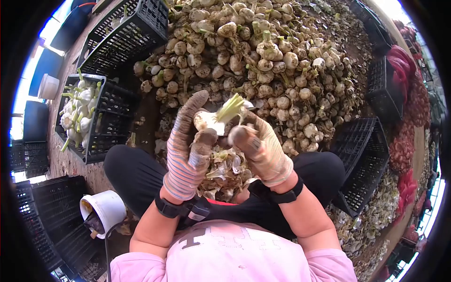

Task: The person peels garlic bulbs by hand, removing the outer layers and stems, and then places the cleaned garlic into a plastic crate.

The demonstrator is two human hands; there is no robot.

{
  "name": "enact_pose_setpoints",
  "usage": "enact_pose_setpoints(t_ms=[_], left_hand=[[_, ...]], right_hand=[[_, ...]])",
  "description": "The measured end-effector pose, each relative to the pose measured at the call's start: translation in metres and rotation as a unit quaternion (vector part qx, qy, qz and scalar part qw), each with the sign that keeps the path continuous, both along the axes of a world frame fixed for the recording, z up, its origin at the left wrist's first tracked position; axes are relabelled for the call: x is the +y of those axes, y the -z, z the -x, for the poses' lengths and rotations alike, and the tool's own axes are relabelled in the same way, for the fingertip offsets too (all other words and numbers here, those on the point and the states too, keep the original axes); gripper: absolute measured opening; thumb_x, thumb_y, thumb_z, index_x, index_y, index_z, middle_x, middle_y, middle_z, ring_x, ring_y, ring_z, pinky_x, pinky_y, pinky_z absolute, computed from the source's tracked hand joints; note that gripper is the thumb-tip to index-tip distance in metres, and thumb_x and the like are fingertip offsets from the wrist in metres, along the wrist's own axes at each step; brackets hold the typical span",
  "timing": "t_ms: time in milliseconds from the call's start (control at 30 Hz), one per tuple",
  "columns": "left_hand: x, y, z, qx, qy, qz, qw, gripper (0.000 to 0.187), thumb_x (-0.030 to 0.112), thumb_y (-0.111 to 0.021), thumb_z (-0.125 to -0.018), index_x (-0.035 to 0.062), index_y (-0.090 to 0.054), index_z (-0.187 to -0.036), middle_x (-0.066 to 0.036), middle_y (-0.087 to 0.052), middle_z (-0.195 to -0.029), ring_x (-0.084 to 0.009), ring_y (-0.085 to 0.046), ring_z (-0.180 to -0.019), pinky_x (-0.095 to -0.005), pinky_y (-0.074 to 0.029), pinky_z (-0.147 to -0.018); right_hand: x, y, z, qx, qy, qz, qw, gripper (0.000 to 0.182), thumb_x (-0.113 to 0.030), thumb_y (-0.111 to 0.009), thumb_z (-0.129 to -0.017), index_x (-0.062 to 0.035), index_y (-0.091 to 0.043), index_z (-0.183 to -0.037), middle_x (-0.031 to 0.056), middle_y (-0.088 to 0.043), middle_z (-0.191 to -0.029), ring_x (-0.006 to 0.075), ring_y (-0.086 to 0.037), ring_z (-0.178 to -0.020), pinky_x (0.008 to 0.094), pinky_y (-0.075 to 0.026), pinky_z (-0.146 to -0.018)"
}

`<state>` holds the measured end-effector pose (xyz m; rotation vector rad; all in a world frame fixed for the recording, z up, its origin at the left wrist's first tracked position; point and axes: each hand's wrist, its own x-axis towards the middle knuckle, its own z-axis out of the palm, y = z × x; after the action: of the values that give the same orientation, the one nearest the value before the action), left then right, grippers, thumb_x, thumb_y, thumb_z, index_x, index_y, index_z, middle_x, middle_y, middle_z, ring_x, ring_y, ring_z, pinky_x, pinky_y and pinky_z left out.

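Observation:
My left hand [188, 150], in a striped, soiled work glove, is closed around a garlic bulb [205, 121] in front of my lap. The bulb's cut green stem [230, 109] points up and right, toward the other hand. My right hand [265, 150], gloved too, has its fingers curled in beside that stem, thumb bent against them. What it pinches I cannot tell; a pale scrap shows at its fingertips. Beneath both hands lies a heap of loose garlic skins [225, 171] between my crossed legs.
A big pile of unpeeled garlic bulbs [282, 70] spreads ahead. On the left, a black crate [110, 122] holds cleaned white garlic, with another crate [127, 40] beyond it. A white bucket [110, 207] lies near my left knee. Near my right knee is a tilted black crate [364, 164].

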<state>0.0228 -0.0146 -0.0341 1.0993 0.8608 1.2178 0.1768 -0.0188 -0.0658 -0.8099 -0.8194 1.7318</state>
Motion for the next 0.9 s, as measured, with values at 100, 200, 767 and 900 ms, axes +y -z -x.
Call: enact_pose_setpoints(t_ms=[100,200,767,900], left_hand=[[0.001,-0.003,-0.002,-0.089,0.005,0.053,0.995,0.056,0.016,-0.065,-0.085,0.0034,-0.039,-0.133,-0.007,-0.057,-0.108,-0.0129,-0.058,-0.092,-0.0286,-0.049,-0.082],[0.001,0.003,0.0,-0.134,0.01,0.102,0.986,0.056,0.016,-0.067,-0.083,0.0032,-0.041,-0.132,-0.007,-0.06,-0.107,-0.0147,-0.058,-0.097,-0.029,-0.049,-0.084],[0.0,0.015,0.002,0.178,-0.058,-0.156,0.97,0.05,0.003,-0.078,-0.066,0.0032,-0.06,-0.112,-0.007,-0.055,-0.107,-0.0172,-0.055,-0.097,-0.0285,-0.045,-0.084],[-0.003,0.009,0.001,-0.02,-0.019,0.071,0.997,0.051,0.001,-0.075,-0.071,-0.0003,-0.054,-0.118,-0.005,-0.057,-0.11,-0.0135,-0.055,-0.101,-0.028,-0.045,-0.088]], right_hand=[[0.003,-0.022,0.0,0.082,0.01,-0.005,0.997,0.072,-0.025,-0.075,-0.075,-0.0045,-0.038,-0.133,0.0049,-0.056,-0.111,0.0096,-0.057,-0.09,0.0208,-0.046,-0.074],[0.004,-0.017,-0.002,0.102,0.002,0.026,0.994,0.071,-0.023,-0.076,-0.074,-0.0045,-0.039,-0.132,0.005,-0.056,-0.113,0.0098,-0.057,-0.093,0.0225,-0.046,-0.079],[0.006,-0.016,-0.001,0.028,0.054,0.012,0.998,0.041,-0.007,-0.065,-0.081,-0.0003,-0.051,-0.118,0.005,-0.058,-0.106,0.0108,-0.054,-0.095,0.0265,-0.044,-0.085],[0.007,-0.012,-0.004,0.048,0.048,0.033,0.997,0.053,-0.008,-0.071,-0.077,-0.0022,-0.048,-0.124,0.0065,-0.059,-0.111,0.0156,-0.058,-0.099,0.0302,-0.048,-0.087]])
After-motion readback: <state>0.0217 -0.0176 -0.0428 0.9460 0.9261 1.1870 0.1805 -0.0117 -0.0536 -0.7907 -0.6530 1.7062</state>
